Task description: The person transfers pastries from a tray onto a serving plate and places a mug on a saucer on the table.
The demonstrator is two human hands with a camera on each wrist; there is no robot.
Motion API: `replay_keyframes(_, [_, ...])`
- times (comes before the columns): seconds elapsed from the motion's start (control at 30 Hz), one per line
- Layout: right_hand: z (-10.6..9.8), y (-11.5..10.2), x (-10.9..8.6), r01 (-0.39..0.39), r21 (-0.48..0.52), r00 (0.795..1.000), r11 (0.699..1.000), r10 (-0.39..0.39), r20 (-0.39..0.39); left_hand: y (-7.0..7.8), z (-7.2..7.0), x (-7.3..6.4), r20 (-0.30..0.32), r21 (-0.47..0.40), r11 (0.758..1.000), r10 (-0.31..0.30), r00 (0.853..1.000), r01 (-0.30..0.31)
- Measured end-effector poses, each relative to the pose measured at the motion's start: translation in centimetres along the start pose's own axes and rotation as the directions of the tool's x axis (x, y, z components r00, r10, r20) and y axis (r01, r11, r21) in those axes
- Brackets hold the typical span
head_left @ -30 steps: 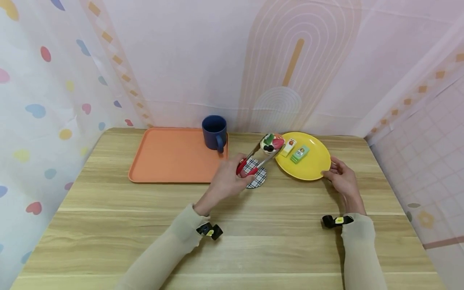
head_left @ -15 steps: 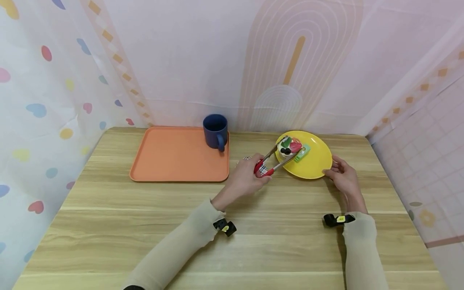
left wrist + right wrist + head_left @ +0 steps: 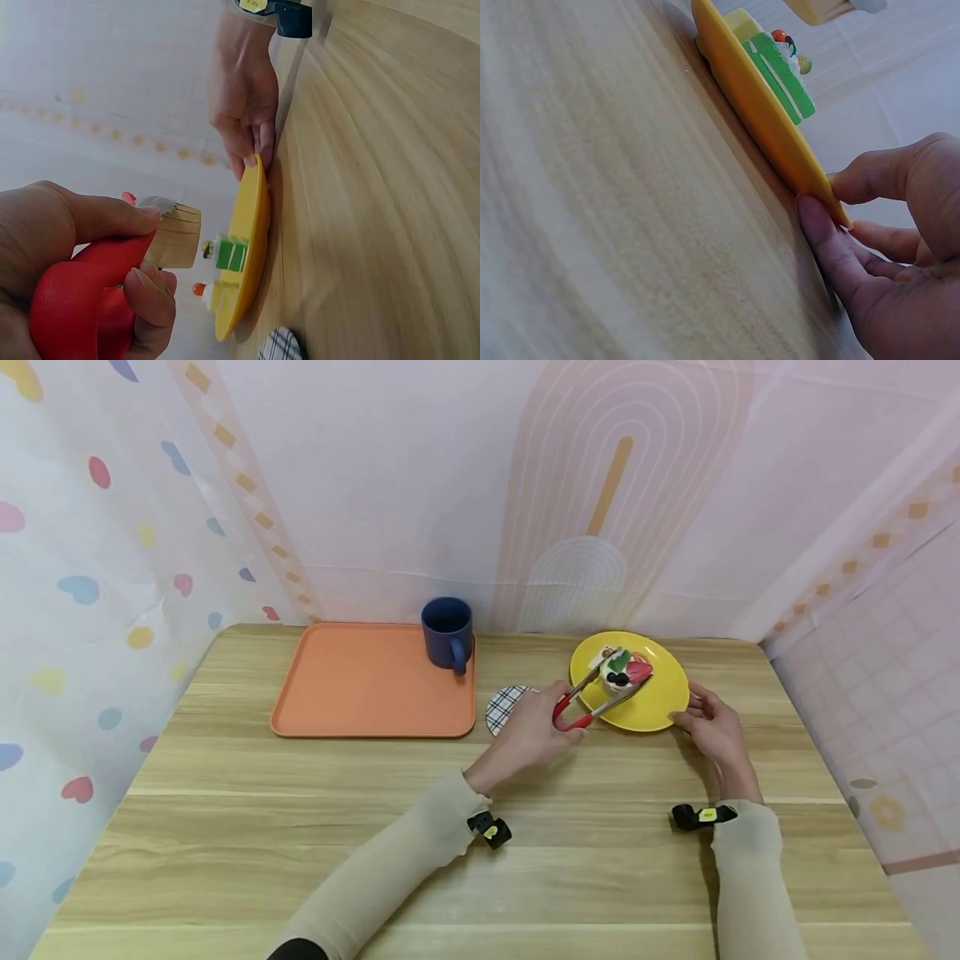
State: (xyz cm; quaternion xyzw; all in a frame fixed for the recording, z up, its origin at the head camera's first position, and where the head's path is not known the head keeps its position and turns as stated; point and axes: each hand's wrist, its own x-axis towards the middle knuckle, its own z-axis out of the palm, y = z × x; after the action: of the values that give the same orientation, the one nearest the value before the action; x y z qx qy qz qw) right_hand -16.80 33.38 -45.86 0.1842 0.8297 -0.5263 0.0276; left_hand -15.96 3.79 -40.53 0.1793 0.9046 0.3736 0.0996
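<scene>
My left hand [image 3: 528, 731] grips red-handled tongs [image 3: 579, 722]. Between the tongs' metal arms is a small fruit tart [image 3: 628, 673] topped with cream, a strawberry, dark berries and a green leaf. From the side, in the left wrist view, its tan base hangs clear above the yellow plate [image 3: 663, 703]. On that plate stand two toy cake slices, a green one [image 3: 231, 255] and a yellow one [image 3: 223, 295]; the tart largely covers them in the head view. At the plate's right rim, my right hand [image 3: 716, 735] pinches the edge between thumb and fingers.
An orange tray [image 3: 367, 693] lies on the wooden table [image 3: 570, 877] at the left. The dark blue mug [image 3: 447, 635] stands over its back right corner. Partly under my left hand is a round checked coaster [image 3: 501, 706]. Patterned cloth [image 3: 390, 485] hangs behind the table.
My left hand has carried the tongs and tart rightward, from the plate's left edge to over its middle. More of the coaster shows than half a second ago. The right hand keeps its place.
</scene>
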Motion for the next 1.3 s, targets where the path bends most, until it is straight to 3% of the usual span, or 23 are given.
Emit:
replay_keyframes(0.43, [0.1,0.2,0.0,-0.014,-0.011,1.0,1.0,0.014,0.001,0.6,2.2,1.1,0.052,-0.022,0.999,0.036,0.998,-0.035])
replay_keyframes(0.67, [0.1,0.0,0.0,-0.018,-0.007,1.0,1.0,0.018,-0.003,0.6,3.2,1.7,0.044,-0.018,0.999,0.049,0.998,-0.048])
replay_keyframes(1.3, [0.1,0.2,0.2,-0.001,-0.005,1.0,1.0,0.001,-0.004,1.3,4.7,2.8,0.079,0.007,1.0,0.026,0.997,-0.027])
